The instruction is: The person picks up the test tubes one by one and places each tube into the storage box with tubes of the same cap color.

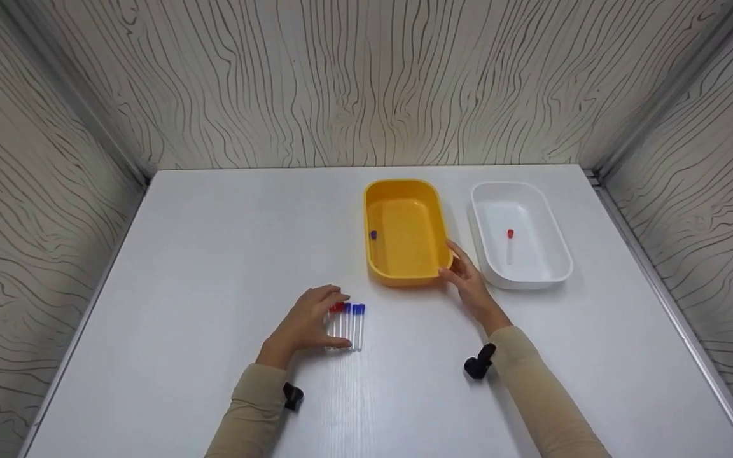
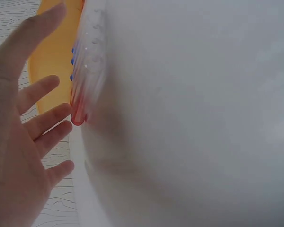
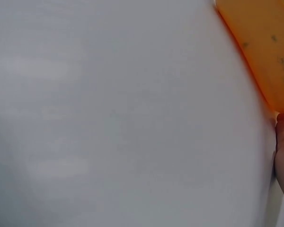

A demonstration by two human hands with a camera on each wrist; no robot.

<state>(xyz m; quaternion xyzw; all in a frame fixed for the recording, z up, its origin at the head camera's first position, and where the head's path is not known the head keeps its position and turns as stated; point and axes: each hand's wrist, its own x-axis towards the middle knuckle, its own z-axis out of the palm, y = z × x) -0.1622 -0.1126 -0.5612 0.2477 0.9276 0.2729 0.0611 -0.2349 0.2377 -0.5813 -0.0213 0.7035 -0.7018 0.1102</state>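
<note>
Clear tubes with red and blue caps lie side by side on the white table. My left hand is around this row, thumb at the near ends and fingers over the capped ends. In the left wrist view its fingers are spread beside the tubes, not closed on them. My right hand grips the near right corner of the yellow tray, thumb at the near rim and fingers along the right side. In the right wrist view its fingertips touch the tray.
A blue-capped tube lies against the yellow tray's left inner wall. To the right stands a white tray holding one red-capped tube. Patterned panels rise behind the table and at both sides.
</note>
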